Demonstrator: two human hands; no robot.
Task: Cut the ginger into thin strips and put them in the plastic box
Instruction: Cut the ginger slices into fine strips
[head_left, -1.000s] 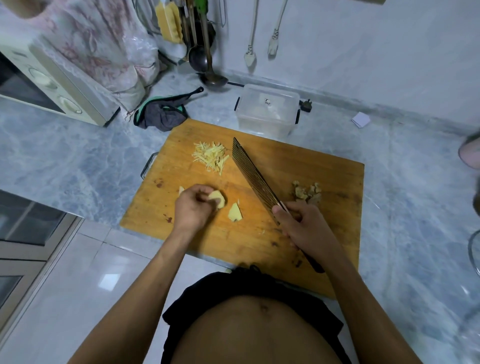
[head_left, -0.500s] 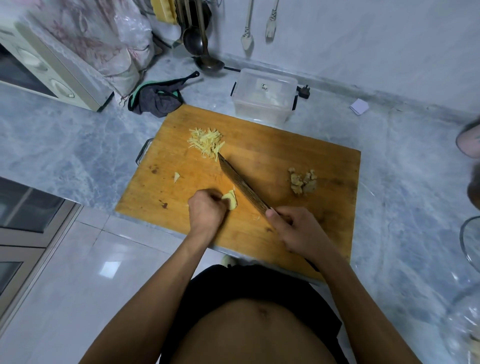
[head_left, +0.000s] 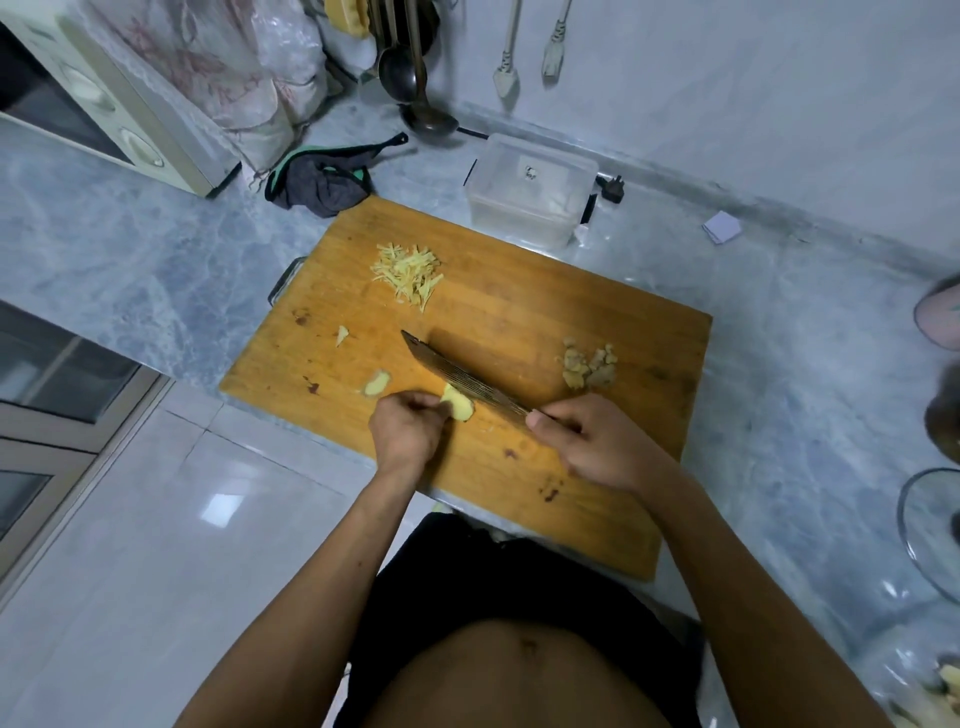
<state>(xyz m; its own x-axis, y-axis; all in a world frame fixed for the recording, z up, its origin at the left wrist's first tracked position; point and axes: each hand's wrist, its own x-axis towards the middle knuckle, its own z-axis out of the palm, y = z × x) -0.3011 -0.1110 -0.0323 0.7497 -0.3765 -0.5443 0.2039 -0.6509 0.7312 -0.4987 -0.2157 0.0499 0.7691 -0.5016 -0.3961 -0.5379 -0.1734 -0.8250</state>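
Note:
A wooden cutting board (head_left: 519, 291) lies on the marble counter. My left hand (head_left: 408, 434) holds a pale ginger piece (head_left: 458, 404) down near the board's front edge. My right hand (head_left: 592, 441) grips the handle of a cleaver (head_left: 457, 376), whose blade rests edge-down against the ginger's right side. Another ginger slice (head_left: 375, 384) lies just left of my left hand, and a small chip (head_left: 341, 334) sits farther back. A heap of thin ginger strips (head_left: 408, 273) lies at the board's back left. The clear plastic box (head_left: 530, 187) stands behind the board.
Brownish ginger peelings (head_left: 589, 366) lie at the board's right. A dark cloth (head_left: 322, 179), a microwave (head_left: 98, 98), hanging ladles (head_left: 415, 78) and a plug (head_left: 612, 188) line the back. A glass bowl (head_left: 930, 530) sits at the right edge.
The cleaver came down from a raised position onto the ginger held by my left hand. One slice now lies loose to the left of that hand.

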